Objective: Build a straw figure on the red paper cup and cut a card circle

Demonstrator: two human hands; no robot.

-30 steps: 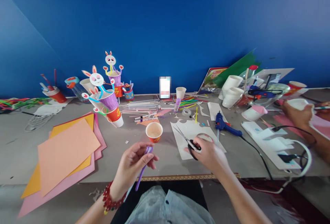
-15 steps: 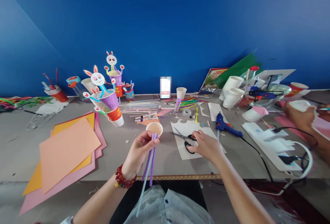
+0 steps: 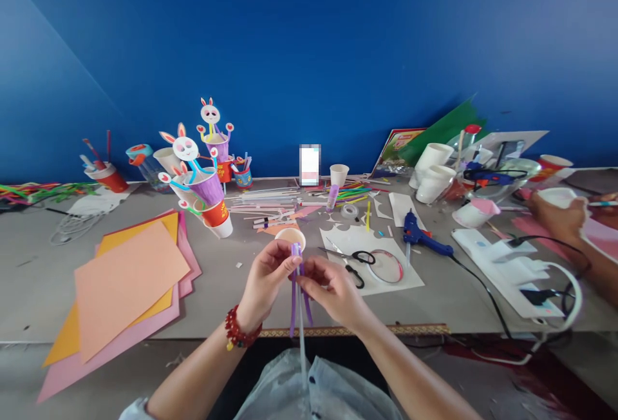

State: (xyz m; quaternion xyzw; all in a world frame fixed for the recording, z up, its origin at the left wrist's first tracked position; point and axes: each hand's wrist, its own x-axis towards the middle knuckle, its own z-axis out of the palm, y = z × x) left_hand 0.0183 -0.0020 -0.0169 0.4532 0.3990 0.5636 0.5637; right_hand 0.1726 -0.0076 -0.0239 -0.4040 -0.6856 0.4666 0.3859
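Well left of the fingers lies a stack of peach, orange and pink paper sheets (image 3: pixel 130 285), while the left hand (image 3: pixel 265 281) pinches the top of a slim bundle of purple and pale strips (image 3: pixel 293 307), its ends dangling below the fingertips. Just beyond them stands a round white-rimmed paper cup (image 3: pixel 290 234); the right hand (image 3: pixel 338 290) bends its fingers against the bundle, whether pinching cannot be told, and farther right black-handled metal scissors (image 3: pixel 347 257) rest on a white paper sheet (image 3: pixel 371 239). The bundle looks light, bendy and easily creased, best held at its gathered top.
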